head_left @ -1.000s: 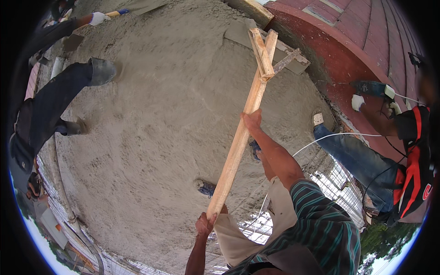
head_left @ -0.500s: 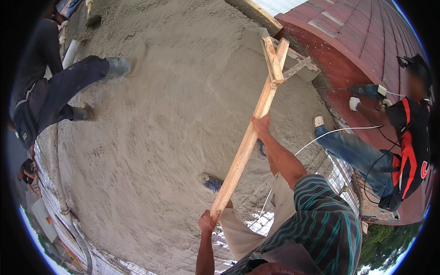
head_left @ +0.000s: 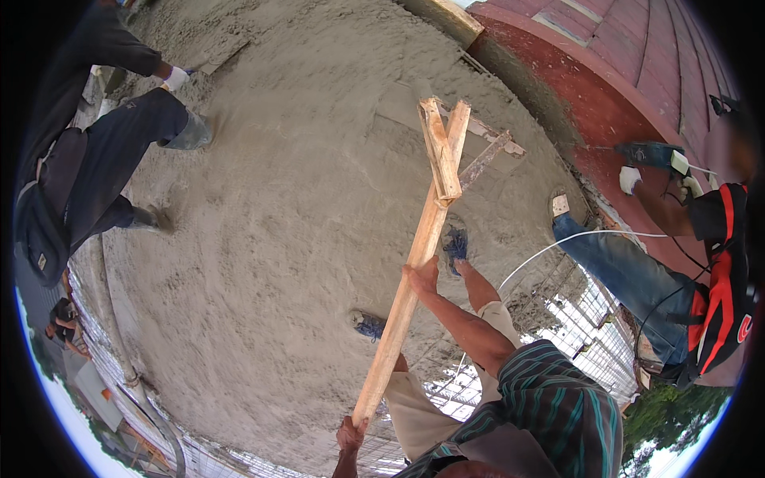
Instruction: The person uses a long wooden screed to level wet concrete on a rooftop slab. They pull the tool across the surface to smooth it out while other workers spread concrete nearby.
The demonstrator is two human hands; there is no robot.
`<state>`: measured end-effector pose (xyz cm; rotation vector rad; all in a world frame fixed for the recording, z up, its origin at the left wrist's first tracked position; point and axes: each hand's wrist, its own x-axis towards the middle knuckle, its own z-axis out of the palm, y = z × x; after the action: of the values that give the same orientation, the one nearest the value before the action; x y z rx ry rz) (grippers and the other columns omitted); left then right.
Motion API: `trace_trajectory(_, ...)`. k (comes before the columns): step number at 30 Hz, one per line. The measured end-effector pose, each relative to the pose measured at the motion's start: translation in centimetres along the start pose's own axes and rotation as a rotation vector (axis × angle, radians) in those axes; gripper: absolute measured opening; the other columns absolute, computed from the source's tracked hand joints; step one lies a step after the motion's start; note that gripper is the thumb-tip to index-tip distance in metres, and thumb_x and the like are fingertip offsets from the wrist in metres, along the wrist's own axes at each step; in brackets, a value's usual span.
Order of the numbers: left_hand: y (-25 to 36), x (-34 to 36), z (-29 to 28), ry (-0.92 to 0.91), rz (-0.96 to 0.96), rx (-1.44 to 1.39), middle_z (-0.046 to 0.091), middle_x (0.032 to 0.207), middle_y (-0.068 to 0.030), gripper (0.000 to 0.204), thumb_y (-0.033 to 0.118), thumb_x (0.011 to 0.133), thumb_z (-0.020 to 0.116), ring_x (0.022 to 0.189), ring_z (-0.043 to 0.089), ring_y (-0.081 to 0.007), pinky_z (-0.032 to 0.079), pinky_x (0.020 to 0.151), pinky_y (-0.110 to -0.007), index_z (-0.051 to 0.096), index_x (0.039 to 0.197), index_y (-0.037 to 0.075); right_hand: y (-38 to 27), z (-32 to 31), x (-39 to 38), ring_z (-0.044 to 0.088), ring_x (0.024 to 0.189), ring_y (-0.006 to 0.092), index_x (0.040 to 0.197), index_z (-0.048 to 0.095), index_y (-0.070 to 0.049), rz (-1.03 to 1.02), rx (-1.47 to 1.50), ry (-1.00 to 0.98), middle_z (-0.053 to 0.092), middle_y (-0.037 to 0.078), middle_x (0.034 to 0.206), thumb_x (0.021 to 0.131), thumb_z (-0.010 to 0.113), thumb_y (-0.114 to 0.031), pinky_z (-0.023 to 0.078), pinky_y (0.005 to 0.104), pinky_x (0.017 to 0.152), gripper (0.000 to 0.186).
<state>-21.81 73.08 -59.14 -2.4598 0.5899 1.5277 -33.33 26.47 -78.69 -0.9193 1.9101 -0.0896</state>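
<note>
Both my hands grip a long-handled wooden concrete leveller, its pale timber handle [head_left: 390, 342] slanting up and away from me. My left hand [head_left: 351, 434] is wrapped round the handle's near end. Farther up, my right hand [head_left: 422, 275] closes round it below the braced head. Two short wooden braces join the handle to a cross board [head_left: 490, 137], which rests at the wet concrete [head_left: 263, 239]; its lower edge is hard to make out. The grey concrete beneath and around the leveller is rough, with a smoother patch beside the head.
At left, a co-worker in boots bends over, a gloved hand [head_left: 174, 78] near a flat board. At right, another co-worker holds a teal power tool [head_left: 649, 155] by the red wall [head_left: 550, 76]. A white cable [head_left: 550, 245], steel mesh [head_left: 586, 331] and thick hose [head_left: 107, 303] lie around.
The leveller has come toward me and slightly left, both hands still round it. The left co-worker's gloved hand has reached out over the concrete.
</note>
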Motion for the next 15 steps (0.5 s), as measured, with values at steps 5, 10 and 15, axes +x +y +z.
trace_trajectory(5, 3.4, -1.5, 0.1, 0.060, 0.009, 0.025, 0.065, 0.079, -0.0240, 0.064, 0.066, 0.082, 0.067, 0.073, 0.064, -0.0470, 0.049, 0.063, -0.055, 0.053, 0.090, 0.004, -1.9, -2.2, 1.0, 0.068, 0.097, 0.0387, 0.118, 0.038, 0.006, -0.027, 0.072, -0.045, 0.064, 0.028, 0.105, 0.072, 0.078, -0.014, 0.055, 0.0446, 0.084, 0.064)
trace_trajectory(10, 2.7, -2.9, 1.3, 0.019, -0.016, -0.050, 0.067, 0.086, -0.0254, 0.065, 0.066, 0.082, 0.066, 0.082, 0.066, -0.0469, 0.050, 0.070, -0.054, 0.056, 0.093, 0.003, -2.2, -3.4, -0.1, 0.068, 0.100, 0.0374, 0.121, 0.038, 0.007, -0.074, 0.148, -0.047, 0.063, 0.028, 0.105, 0.071, 0.079, -0.014, 0.054, 0.0442, 0.088, 0.068)
trace_trajectory(15, 9.8, 1.7, 2.1, -0.036, -0.048, -0.032, 0.069, 0.089, -0.0256, 0.069, 0.071, 0.082, 0.061, 0.086, 0.067, -0.0467, 0.052, 0.073, -0.055, 0.056, 0.095, 0.003, -6.5, -5.3, 5.5, 0.066, 0.103, 0.0400, 0.122, 0.038, 0.007, -0.081, 0.033, -0.011, 0.062, 0.029, 0.109, 0.072, 0.080, -0.014, 0.053, 0.0447, 0.090, 0.069)
